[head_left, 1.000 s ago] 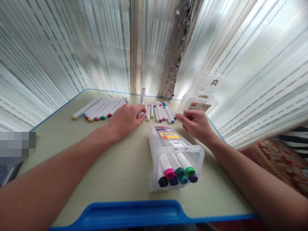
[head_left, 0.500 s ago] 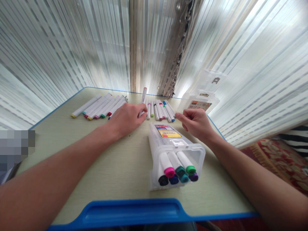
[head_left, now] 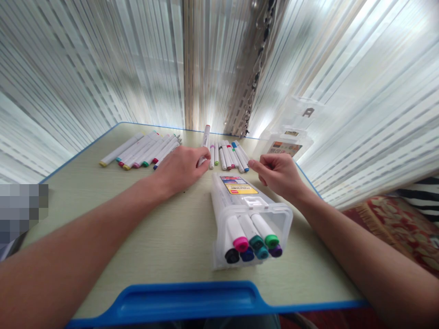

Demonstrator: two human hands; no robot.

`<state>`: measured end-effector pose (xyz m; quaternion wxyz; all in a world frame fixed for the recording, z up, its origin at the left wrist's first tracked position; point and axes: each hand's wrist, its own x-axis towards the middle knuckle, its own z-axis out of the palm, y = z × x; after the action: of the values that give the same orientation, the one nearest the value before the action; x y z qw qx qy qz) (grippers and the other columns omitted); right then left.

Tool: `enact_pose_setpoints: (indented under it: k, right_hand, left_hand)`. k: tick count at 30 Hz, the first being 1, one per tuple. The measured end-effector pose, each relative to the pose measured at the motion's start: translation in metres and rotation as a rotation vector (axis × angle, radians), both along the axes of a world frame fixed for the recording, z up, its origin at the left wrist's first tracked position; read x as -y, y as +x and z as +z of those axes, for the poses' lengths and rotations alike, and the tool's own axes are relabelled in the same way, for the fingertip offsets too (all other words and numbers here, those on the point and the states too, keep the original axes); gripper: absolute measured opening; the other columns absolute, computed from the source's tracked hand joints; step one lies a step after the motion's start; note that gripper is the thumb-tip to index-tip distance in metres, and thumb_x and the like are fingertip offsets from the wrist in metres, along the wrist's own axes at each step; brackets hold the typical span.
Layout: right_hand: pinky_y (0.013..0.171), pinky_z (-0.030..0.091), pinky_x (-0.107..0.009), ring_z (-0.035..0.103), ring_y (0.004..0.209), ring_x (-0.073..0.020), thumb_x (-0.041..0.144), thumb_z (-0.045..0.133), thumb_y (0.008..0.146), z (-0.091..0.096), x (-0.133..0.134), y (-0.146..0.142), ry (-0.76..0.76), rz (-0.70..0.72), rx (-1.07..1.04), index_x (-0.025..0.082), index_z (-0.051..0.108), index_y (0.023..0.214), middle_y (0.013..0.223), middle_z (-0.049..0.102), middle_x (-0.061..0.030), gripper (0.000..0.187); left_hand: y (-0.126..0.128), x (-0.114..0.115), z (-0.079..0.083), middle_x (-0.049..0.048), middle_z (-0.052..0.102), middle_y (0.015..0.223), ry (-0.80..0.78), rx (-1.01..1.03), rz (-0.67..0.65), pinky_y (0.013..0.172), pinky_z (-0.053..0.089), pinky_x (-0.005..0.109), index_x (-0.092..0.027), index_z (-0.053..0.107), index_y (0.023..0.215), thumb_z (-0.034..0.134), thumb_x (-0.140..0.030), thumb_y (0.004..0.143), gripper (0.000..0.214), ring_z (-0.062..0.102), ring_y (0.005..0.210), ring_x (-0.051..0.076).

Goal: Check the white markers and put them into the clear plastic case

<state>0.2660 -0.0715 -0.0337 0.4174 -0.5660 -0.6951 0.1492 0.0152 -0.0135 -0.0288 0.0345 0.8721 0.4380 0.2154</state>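
Note:
My left hand [head_left: 187, 167] is closed around a white marker [head_left: 206, 135] with a red end, which sticks up tilted beyond the knuckles. To that hand's right lies a row of white markers [head_left: 229, 155] with mixed colour ends. At the right end of this row rests my right hand [head_left: 277, 173], curled into a loose fist with nothing visible in it. Its thumb tip is close to the blue-ended markers; whether they touch I cannot tell. In front of the row, a clear plastic marker case [head_left: 252, 203] lies with several colour-capped markers [head_left: 255, 240] in it.
Another group of white markers [head_left: 144, 151] lies at the back left. An open clear case [head_left: 284, 141] stands at the back right. The pale table [head_left: 161, 256] has a blue rim with a front tray [head_left: 187, 301]. Striped curtains [head_left: 137, 68] hang behind it.
The view has shifted very slightly. Both hands and the held marker keep almost the same place.

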Motion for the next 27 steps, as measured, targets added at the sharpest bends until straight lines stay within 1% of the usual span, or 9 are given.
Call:
enact_pose_setpoints:
  k: [5, 16, 27]
  right_hand:
    - [0.046, 0.024, -0.027, 0.033, 0.043, -0.008, 0.044, 0.067, 0.088, 0.0008, -0.0004, -0.0001, -0.007, -0.006, 0.006, 0.021, 0.038, 0.046, 0.042, 0.039, 0.0039, 0.055]
    - [0.046, 0.023, -0.027, 0.033, 0.042, -0.0078, 0.037, 0.066, 0.088, 0.0007, -0.0011, 0.0004, -0.021, 0.004, 0.013, 0.021, 0.037, 0.047, 0.042, 0.039, 0.0041, 0.053]
    - [0.047, 0.024, -0.027, 0.034, 0.042, -0.008, 0.034, 0.066, 0.088, 0.0024, 0.0003, -0.0001, -0.031, 0.009, 0.02, 0.021, 0.037, 0.047, 0.042, 0.039, 0.0042, 0.052]
  left_hand:
    - [-0.0005, 0.0001, 0.0, 0.0062, 0.071, 0.077, 0.002, -0.001, 0.003, 0.064, 0.046, 0.029, -0.019, 0.073, 0.102, 0.048, -0.038, 0.092, 0.033, 0.064, 0.068, 0.019]
    - [-0.0001, 0.0003, 0.0001, 0.0059, 0.071, 0.076, -0.003, 0.006, 0.001, 0.063, 0.045, 0.029, -0.019, 0.073, 0.102, 0.048, -0.037, 0.092, 0.032, 0.064, 0.066, 0.019]
    - [-0.0004, 0.0, -0.0002, 0.0057, 0.071, 0.076, 0.002, 0.003, -0.008, 0.063, 0.045, 0.028, -0.019, 0.073, 0.103, 0.049, -0.037, 0.092, 0.032, 0.064, 0.067, 0.019]
